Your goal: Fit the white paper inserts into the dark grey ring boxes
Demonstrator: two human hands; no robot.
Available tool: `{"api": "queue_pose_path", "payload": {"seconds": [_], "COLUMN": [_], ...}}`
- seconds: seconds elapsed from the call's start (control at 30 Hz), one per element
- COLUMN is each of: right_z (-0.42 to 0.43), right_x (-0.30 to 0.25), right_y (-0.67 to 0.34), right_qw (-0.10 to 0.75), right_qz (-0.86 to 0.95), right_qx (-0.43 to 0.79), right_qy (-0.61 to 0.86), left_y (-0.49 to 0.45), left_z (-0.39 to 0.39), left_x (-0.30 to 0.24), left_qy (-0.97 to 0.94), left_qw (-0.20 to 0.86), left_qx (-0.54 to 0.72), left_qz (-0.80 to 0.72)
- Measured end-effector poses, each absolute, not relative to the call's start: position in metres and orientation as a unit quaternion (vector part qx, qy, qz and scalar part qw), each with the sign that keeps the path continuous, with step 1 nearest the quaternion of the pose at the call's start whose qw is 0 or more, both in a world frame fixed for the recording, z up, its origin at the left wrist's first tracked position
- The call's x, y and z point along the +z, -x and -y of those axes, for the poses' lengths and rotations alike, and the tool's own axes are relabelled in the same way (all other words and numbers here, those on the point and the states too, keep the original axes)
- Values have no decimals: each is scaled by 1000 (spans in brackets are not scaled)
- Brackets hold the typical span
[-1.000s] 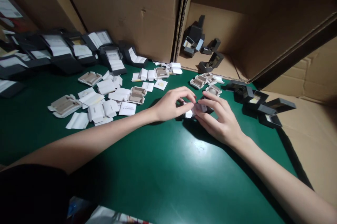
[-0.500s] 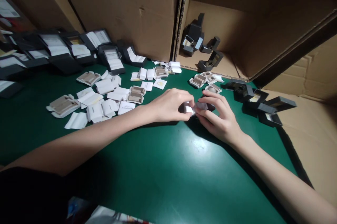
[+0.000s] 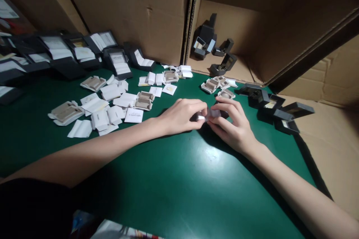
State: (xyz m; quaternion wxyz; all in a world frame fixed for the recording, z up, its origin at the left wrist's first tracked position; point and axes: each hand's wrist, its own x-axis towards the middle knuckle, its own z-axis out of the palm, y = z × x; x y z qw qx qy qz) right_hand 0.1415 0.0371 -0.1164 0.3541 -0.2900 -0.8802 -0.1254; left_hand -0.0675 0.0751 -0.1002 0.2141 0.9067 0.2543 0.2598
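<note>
Over the green table (image 3: 179, 179), my left hand (image 3: 182, 118) is closed, thumb and fingertips pinching a small white piece (image 3: 201, 118) that looks like paper or card. My right hand (image 3: 235, 128) curls from the other side around a small dark box (image 3: 224, 115), its fingers mostly hiding it. A pale grey face (image 3: 215, 113) shows between the two hands. Whether the white piece sits in the box or apart from it I cannot tell. Just behind my right fingers lies a white-edged insert (image 3: 226, 94).
White folded cards and brown-topped inserts (image 3: 66, 112) lie in groups on the left. Open black boxes (image 3: 120, 63) line the back left. More small dark boxes stand at the right (image 3: 291, 117) and inside a large cardboard box (image 3: 230, 18).
My left fingertips have shifted slightly and lowered around the white piece, of which less shows now. My right hand stays nearly in place. The whole view has moved a little.
</note>
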Motion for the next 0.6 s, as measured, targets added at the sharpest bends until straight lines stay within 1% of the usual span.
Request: {"api": "queue_pose_path", "payload": {"seconds": [0.23, 0.4, 0.47, 0.6], "right_z": [-38, -38, -38, -40], "right_x": [-117, -118, -118, -120], "right_y": [-142, -144, -144, -144], "right_qw": [346, 346, 343, 351], "right_qz": [887, 889, 889, 882], "right_qx": [-108, -104, -111, -127], "right_qy": [285, 281, 283, 288], "left_y": [70, 68, 69, 74], "left_z": [-71, -67, -69, -79], "left_x": [-106, -116, -117, -114], "left_qy": [-908, -900, -894, -891], "left_qw": [211, 181, 193, 252], "left_qx": [266, 313, 327, 315], "left_qz": [-246, -243, -240, -210]}}
